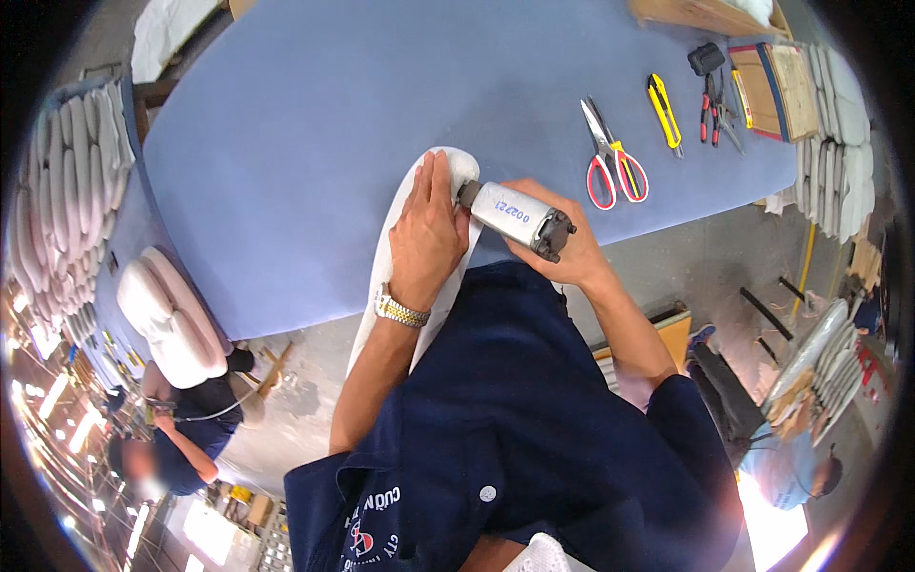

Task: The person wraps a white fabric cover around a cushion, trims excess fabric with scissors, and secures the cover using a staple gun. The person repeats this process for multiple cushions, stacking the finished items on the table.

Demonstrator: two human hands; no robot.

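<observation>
A long white padded cushion piece reaches over the near edge of a blue-covered table and down along my left forearm. My left hand, with a watch on the wrist, lies flat on it with fingers stretched out. My right hand is closed round a silver staple gun with a black end cap. The tool's dark nose meets the cushion piece's right edge, close to my left thumb. The gun's grip is hidden behind its body, and most of my right fingers are too.
Scissors, a yellow utility knife, red-handled pliers and a small black block lie on the table to the right. Padded pieces are stacked at left and right. Other people work on both sides.
</observation>
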